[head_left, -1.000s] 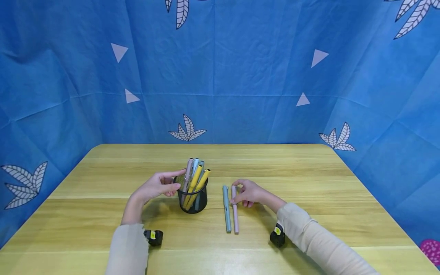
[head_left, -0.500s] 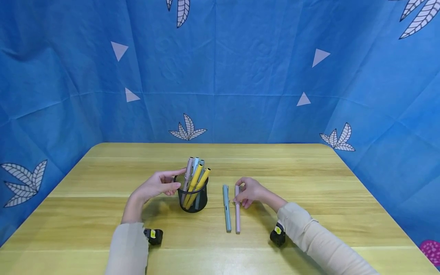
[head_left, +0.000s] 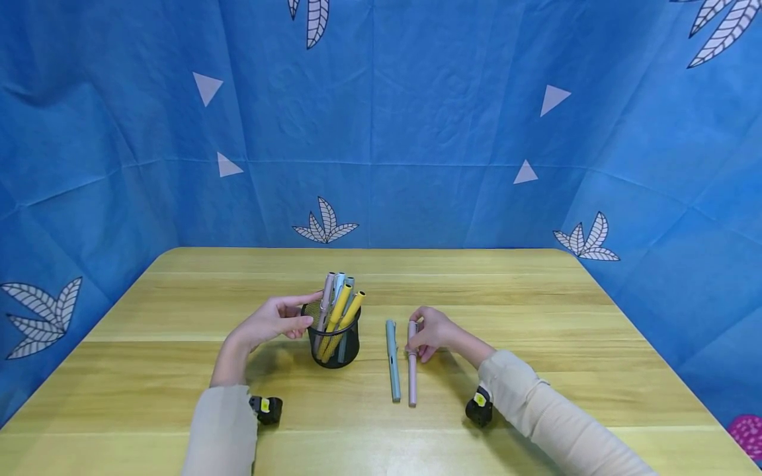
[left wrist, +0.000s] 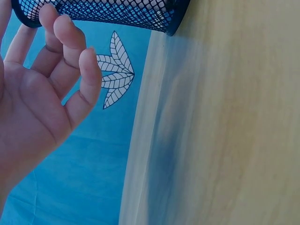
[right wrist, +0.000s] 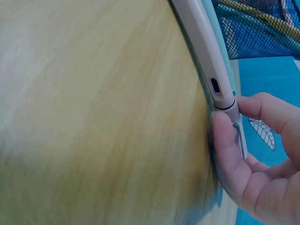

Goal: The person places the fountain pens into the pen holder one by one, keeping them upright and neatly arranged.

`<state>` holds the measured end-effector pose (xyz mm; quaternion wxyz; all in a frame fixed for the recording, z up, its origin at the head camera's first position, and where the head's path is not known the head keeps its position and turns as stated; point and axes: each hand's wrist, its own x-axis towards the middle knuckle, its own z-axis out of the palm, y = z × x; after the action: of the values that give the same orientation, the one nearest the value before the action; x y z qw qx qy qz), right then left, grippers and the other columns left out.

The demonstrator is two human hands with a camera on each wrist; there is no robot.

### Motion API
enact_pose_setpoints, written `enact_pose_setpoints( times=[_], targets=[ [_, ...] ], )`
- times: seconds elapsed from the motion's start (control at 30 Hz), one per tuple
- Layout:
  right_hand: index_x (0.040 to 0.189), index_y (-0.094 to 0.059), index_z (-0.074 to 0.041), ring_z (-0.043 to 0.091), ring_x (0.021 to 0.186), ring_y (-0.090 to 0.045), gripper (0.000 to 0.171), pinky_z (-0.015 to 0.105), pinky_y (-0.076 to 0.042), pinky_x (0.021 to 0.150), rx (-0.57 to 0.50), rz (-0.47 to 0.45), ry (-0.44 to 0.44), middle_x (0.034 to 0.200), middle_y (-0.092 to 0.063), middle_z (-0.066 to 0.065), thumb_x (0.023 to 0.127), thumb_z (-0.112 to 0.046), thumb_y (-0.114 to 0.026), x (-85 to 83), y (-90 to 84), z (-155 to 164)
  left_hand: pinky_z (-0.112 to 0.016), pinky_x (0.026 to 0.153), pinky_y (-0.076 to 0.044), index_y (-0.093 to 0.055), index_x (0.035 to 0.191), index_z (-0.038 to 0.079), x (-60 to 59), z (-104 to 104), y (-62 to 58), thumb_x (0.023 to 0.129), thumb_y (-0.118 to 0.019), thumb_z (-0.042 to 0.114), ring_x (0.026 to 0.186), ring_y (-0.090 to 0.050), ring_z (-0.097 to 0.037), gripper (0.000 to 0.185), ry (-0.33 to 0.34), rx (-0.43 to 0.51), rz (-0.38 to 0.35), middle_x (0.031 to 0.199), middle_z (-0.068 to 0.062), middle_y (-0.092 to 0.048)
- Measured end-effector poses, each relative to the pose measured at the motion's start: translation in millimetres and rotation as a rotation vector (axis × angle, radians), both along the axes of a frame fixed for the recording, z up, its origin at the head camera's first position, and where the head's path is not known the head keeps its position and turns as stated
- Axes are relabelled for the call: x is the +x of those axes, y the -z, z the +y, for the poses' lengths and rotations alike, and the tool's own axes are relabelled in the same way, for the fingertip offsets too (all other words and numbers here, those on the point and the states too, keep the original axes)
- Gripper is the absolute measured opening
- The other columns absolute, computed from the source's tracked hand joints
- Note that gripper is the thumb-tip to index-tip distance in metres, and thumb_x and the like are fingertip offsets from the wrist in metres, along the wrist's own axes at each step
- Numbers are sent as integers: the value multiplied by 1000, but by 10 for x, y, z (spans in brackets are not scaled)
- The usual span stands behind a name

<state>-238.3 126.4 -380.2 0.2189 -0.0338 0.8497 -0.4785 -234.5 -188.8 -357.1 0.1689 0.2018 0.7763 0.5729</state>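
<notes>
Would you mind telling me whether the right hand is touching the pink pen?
Touching. In the right wrist view, the right hand pinches the pink pen at its cap end, thumb and fingers pressed against it.

No readable txt, labels, brands or nos. anywhere: pens (head_left: 402, 362), mesh cup (head_left: 335, 344), table (head_left: 536, 317) & blue backdrop (head_left: 417, 132) show only leaf & triangle patterns, no lettering.

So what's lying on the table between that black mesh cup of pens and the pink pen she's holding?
In the head view, a light blue pen lies flat between the black mesh cup and the pink pen, roughly parallel to the pink one, which the right hand pinches at its far end.
</notes>
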Motion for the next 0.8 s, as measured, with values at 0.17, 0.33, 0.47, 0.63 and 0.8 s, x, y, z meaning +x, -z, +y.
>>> enact_pose_setpoints(
  times=[0.17,0.33,0.47,0.63,0.8],
  targets=[
    [111,-39,3,18,45,-53,52,31,-50,46,-30,9,4,71,-55,17,68,9,-67,1,-2,10,-36,61,-48,-40,135,7,2,1,-3,87,-59,16,62,-51,-18,53,-1,-4,4,69,-8,-49],
    [111,-37,1,18,47,-51,52,30,-49,46,-73,-6,-9,72,-55,16,70,8,-67,4,5,32,-39,64,-48,-40,135,8,2,-2,9,87,-59,15,63,-52,-19,53,-9,-20,5,70,-8,-49],
    [113,-37,2,18,50,-53,52,30,-49,47,-102,-12,-15,76,-53,15,72,7,-68,-1,22,56,-41,66,-48,-40,135,9,3,-2,17,87,-59,15,64,-53,-19,52,-11,-27,6,71,-9,-49],
    [117,-37,5,20,53,-57,49,33,-51,53,-171,-17,-9,79,-50,15,76,9,-64,-20,19,82,-40,65,-49,-40,135,8,6,1,12,88,-57,12,64,-53,-19,51,-12,-25,6,71,-9,-50],
    [120,-37,5,20,55,-58,49,35,-52,57,-265,-48,-7,77,-47,14,78,11,-61,-23,12,100,-39,65,-48,-40,135,8,7,4,-2,88,-57,13,64,-52,-19,51,-11,-24,7,71,-9,-49]
  ],
)
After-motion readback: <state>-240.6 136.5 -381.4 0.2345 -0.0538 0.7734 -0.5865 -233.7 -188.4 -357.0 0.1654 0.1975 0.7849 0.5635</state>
